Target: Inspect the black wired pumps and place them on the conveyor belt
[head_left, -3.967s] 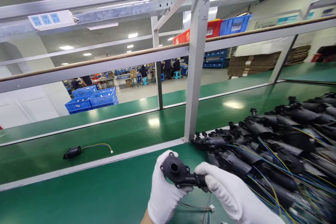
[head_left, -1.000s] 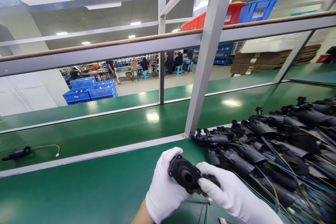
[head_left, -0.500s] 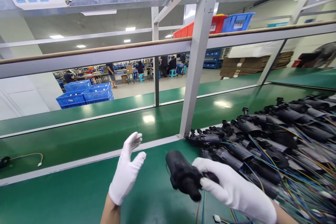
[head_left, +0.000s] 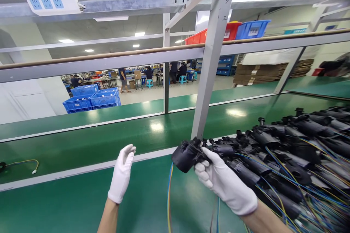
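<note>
My right hand [head_left: 222,178], in a white glove, grips a black pump with a round motor body [head_left: 184,156] by the narrower pipe end. The motor's wide end faces left and down, and a bundle of blue, yellow and red wires [head_left: 169,196] hangs from it. My left hand [head_left: 121,174], gloved too, is raised over the green bench to the left of the pump, apart from it. Its fingers are stretched and it holds nothing. My right fingers partly hide the pump's pipe end.
Many similar black pumps [head_left: 287,153] with tangled wires lie piled on the right. A metal post [head_left: 206,80] rises behind my right hand. Another pump's wire and white plug [head_left: 34,171] lie on the green belt [head_left: 109,134] at left. Blue crates [head_left: 105,97] stand beyond.
Both hands were on the pump; my left hand has let go and moved left. My right hand has turned the pump over and raised it, so its wires now hang down.
</note>
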`<state>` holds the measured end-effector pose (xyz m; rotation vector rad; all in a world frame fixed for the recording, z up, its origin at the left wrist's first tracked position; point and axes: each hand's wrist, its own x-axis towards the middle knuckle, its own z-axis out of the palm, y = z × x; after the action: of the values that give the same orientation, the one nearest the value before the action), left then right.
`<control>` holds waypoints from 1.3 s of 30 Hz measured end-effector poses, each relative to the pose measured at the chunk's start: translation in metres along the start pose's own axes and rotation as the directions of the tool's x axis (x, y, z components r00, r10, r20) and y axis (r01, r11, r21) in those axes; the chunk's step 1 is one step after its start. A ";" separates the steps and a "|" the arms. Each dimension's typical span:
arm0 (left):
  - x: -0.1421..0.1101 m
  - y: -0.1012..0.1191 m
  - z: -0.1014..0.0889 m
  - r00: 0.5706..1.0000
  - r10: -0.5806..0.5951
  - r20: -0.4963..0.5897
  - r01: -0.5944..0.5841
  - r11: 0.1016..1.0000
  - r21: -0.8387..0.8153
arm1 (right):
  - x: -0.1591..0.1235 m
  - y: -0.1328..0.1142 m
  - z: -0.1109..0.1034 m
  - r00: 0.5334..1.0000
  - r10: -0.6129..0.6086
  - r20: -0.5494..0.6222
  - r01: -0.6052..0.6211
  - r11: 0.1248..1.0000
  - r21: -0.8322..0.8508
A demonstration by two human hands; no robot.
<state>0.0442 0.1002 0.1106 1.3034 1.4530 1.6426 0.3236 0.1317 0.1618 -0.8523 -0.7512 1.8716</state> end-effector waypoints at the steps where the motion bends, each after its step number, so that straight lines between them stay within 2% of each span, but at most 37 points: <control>1: 0.000 -0.010 -0.005 1.000 -0.023 0.007 0.023 1.000 0.017 | 0.006 -0.001 0.004 0.998 0.047 -0.034 -0.046 0.998 0.031; 3: 0.000 -0.035 -0.013 0.998 -0.066 0.015 0.066 0.997 0.049 | 0.015 -0.001 0.009 0.995 0.080 -0.052 -0.079 0.997 0.023; 6: -0.001 -0.077 -0.021 0.993 -0.119 -0.008 0.119 0.986 0.113 | 0.026 0.001 0.013 0.999 0.045 -0.026 -0.047 0.997 -0.058; 9: -0.003 -0.110 -0.021 0.986 -0.150 -0.066 0.161 0.966 0.203 | 0.039 -0.008 0.018 0.998 -0.061 0.017 0.063 0.977 -0.203; 11: -0.004 -0.122 -0.019 0.985 -0.148 -0.083 0.165 0.953 0.252 | 0.054 -0.026 0.024 0.983 -0.178 0.049 0.184 0.927 -0.326; 14: -0.004 -0.129 -0.015 0.987 -0.140 -0.081 0.158 0.940 0.302 | 0.088 -0.063 0.039 0.919 -0.382 0.097 0.370 0.751 -0.547; 17: -0.004 -0.129 -0.014 0.987 -0.142 -0.074 0.159 0.930 0.331 | 0.134 -0.091 0.058 0.864 -0.477 0.160 0.407 0.476 -0.780; 19: -0.004 -0.130 -0.015 0.987 -0.147 -0.068 0.162 0.925 0.343 | 0.166 -0.091 0.070 0.873 -0.446 0.199 0.346 0.278 -0.896; 21: -0.004 -0.130 -0.016 0.986 -0.154 -0.062 0.166 0.920 0.354 | 0.194 -0.075 0.082 0.904 -0.365 0.223 0.272 0.087 -0.958; 23: -0.003 -0.130 -0.017 0.985 -0.161 -0.055 0.170 0.915 0.365 | 0.215 -0.046 0.092 0.936 -0.268 0.227 0.215 -0.075 -0.974; 26: -0.002 -0.129 -0.018 0.984 -0.173 -0.039 0.175 0.908 0.380 | 0.231 0.006 0.101 0.967 -0.146 0.210 0.172 -0.238 -0.956; 29: -0.001 -0.125 -0.019 0.980 -0.197 -0.029 0.193 0.900 0.392 | 0.236 0.042 0.101 0.975 -0.069 0.212 0.178 -0.327 -0.928; 32: -0.001 -0.122 -0.020 0.974 -0.226 -0.027 0.217 0.889 0.403 | 0.235 0.054 0.092 0.972 -0.013 0.233 0.210 -0.382 -0.900; 36: -0.002 -0.117 -0.021 0.968 -0.252 -0.010 0.233 0.878 0.418 | 0.217 0.038 0.069 0.965 0.021 0.260 0.243 -0.439 -0.865; 39: -0.003 -0.112 -0.023 0.961 -0.277 0.009 0.245 0.865 0.439 | 0.189 0.003 0.042 0.966 0.000 0.258 0.228 -0.469 -0.853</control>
<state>0.0052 0.1149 0.0043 1.3028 1.9311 1.1189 0.2244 0.2957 0.1374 -1.5078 -2.7274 0.3169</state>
